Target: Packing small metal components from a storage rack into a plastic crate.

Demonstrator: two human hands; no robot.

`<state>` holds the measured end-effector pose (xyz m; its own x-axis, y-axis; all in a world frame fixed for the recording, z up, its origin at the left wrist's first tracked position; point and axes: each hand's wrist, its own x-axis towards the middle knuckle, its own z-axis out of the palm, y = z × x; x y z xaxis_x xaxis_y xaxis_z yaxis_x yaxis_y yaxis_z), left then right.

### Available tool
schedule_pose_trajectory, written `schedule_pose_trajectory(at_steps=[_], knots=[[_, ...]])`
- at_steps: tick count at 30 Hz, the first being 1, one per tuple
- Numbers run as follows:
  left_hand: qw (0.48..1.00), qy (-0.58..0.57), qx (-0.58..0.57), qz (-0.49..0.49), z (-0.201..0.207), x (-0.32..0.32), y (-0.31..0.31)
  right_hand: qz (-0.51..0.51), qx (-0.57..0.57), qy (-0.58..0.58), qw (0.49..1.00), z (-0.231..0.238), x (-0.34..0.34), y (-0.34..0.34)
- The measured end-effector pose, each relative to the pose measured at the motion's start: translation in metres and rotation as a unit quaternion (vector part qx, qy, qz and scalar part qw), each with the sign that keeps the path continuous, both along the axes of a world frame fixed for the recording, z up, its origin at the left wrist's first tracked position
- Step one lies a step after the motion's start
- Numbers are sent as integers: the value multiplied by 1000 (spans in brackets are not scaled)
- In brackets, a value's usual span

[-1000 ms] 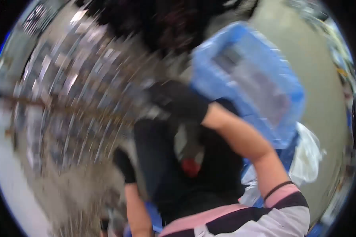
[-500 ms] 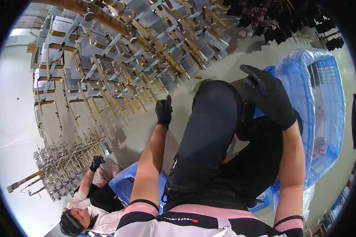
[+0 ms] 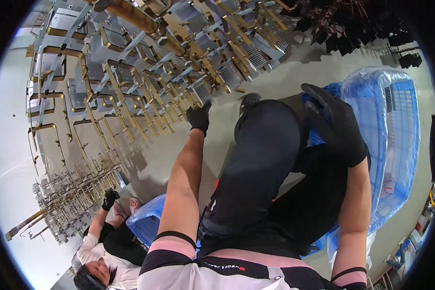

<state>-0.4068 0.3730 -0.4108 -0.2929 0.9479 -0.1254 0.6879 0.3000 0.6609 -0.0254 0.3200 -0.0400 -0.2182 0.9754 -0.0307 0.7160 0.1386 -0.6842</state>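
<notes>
My left hand [image 3: 198, 118], in a black glove, reaches up to a small finned metal plate [image 3: 201, 93] at the lower edge of a hanging rack. The fingers close at the plate's bottom edge; their exact grip is partly hidden. Brass-coloured hooks and bars of the rack [image 3: 150, 104] surround it, bearing several more grey metal plates. My right hand [image 3: 337, 126], also black-gloved, is held above my bent leg beside a blue crate, with nothing visible in it. Its fingers stretch forward, with a gap between them.
A blue crate [image 3: 411, 145] lined with clear plastic stands at my right, a finned piece [image 3: 389, 99] inside it. Dark parts [image 3: 343, 26] hang at the far right. At the lower left a co-worker [image 3: 106, 261] sits by another blue crate [image 3: 147, 220] and a second rack [image 3: 75, 198].
My left hand has moved up to the finned plate, its raised finger now bent in. My right hand has barely moved. The view has shifted slightly.
</notes>
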Motion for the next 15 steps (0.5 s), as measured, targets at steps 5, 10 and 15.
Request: schedule_pose_trajectory(at_steps=[5,10,15], knots=[[989,-8,-71,126,-13,2,-8,7,22,-15,1000,-10,3,0],[971,180,34,-155,-38,-8,3,4,30,-4,1000,-5,4,0],[931,339,-54,-126,-44,-32,14,20,33,-5,999,-6,-8,5]])
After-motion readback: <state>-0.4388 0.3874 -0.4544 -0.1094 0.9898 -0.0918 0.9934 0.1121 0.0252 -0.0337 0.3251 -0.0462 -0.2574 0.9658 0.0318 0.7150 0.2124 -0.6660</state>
